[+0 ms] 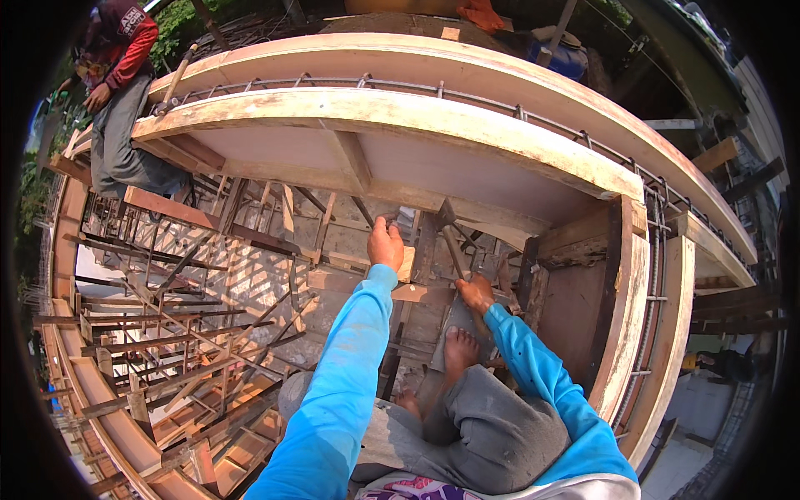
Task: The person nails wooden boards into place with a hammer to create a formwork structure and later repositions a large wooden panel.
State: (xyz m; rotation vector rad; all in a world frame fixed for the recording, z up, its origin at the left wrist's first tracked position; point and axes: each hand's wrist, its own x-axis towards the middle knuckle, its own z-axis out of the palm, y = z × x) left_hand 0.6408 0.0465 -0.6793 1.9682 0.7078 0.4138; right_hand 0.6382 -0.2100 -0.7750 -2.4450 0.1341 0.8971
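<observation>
My right hand (476,293) is wrapped round the wooden handle of a hammer (455,248). The hammer's dark head is raised beside the lower edge of a plywood form panel (475,175). My left hand (385,244) reaches forward with its fingers curled, just below that panel's lower batten. What its fingers hold, if anything, is hidden. A short pale wood block (407,264) lies right beside my left hand. Below both hands a timber crosspiece (342,282) runs across.
Steel reinforcing bars (442,90) run inside the long timber beam form (375,107). A person in a red sleeve (137,50) sits at the far left, near another hammer (179,73). Props and braces (175,275) stand below left. My bare foot (458,354) rests on a narrow support.
</observation>
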